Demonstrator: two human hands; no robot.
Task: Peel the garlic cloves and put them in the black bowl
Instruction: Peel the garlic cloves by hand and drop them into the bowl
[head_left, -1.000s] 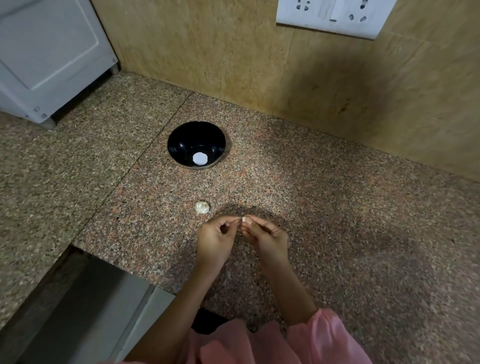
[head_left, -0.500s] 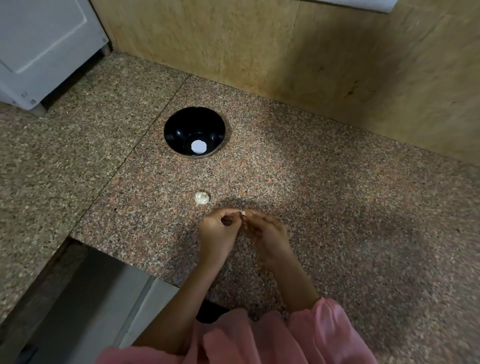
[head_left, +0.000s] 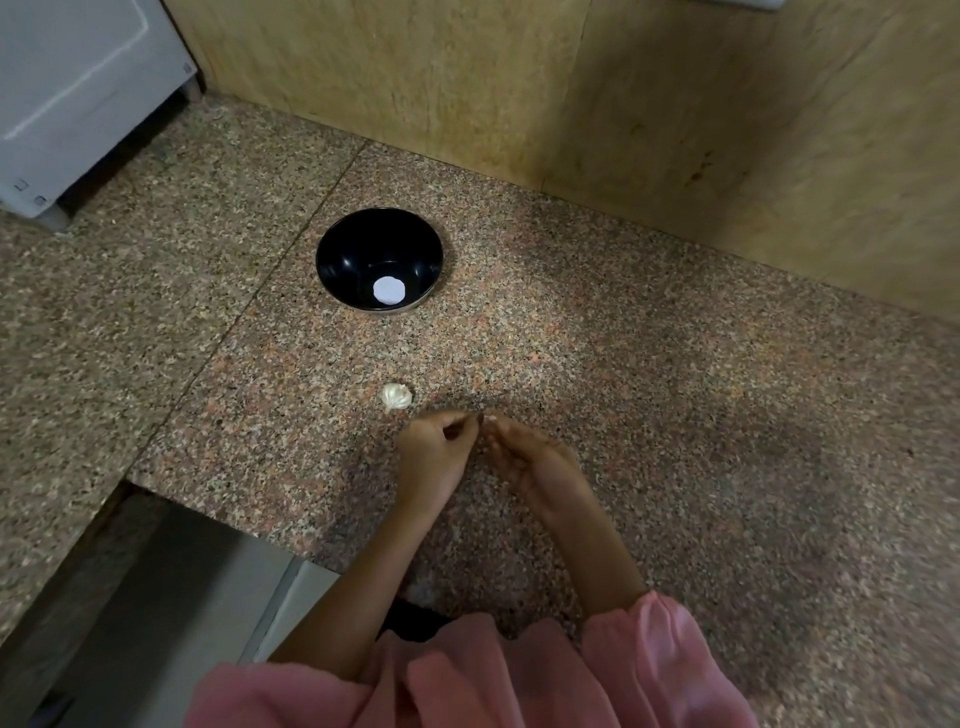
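A speckled pink-and-brown granite table (head_left: 675, 415), polished, with one straight joint line running across it on a slant, fills most of the view from the person's head camera. It meets a wall (head_left: 467, 78) of smooth tan stone slabs at the far side. One white, flat-panelled unit (head_left: 78, 78) stands at the far left corner, and a grey metal surface (head_left: 182, 597) lies below the table's near-left edge.

Two loose pink sleeves (head_left: 654, 649), soft and gathered at the cuff, enter from the bottom, with both forearms bare.

One black bowl (head_left: 353, 254), round, glossy and deep, stands on the table between the hands and the wall, just right of the joint line. It holds a single flat white disc (head_left: 388, 291) at its bottom; what the disc is cannot be told.

The left hand (head_left: 434, 457) and the right hand (head_left: 530, 457) meet over the table near the person, well short of the bowl. Their curled fingers come together tip to tip, narrow, pinching one small pale garlic clove (head_left: 484, 417), which is blurred.

One more garlic piece (head_left: 397, 397), white, papery and lumpy, lies on the bare granite just beyond the left hand, between it and the bowl, touching neither.
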